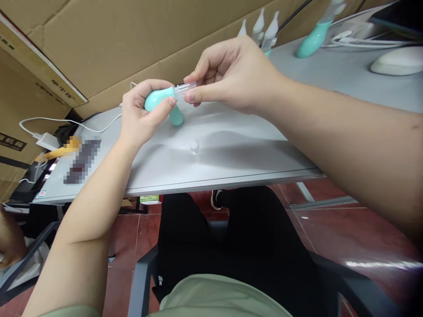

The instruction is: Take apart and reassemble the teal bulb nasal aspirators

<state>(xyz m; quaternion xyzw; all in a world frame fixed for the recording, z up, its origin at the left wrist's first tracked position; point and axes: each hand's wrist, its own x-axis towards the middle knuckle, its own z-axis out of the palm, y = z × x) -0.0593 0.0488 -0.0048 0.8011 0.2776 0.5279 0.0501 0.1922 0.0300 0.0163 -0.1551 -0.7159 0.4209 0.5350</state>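
My left hand (137, 115) is closed around the teal squeeze bulb (157, 99) of what looks like a nasal aspirator. It lies nearly level above the desk, its open side toward the right. A clear plastic tube (181, 91) sits at the bulb's mouth, and the fingertips of my right hand (239, 75) pinch its far end. Whether the tube is fully seated cannot be made out. Just beneath, a second teal bulb (176, 116) is partly hidden behind my left thumb. A small clear round piece (194, 146) rests on the desk below my hands.
Several aspirators with white tips (271, 28) stand behind my right wrist. Another teal aspirator (312, 40) leans farther right, near white cables and a white mouse (398, 60). A blurred-out dark object (82, 162) lies on the desk's left end. Cardboard (132, 39) lines the back.
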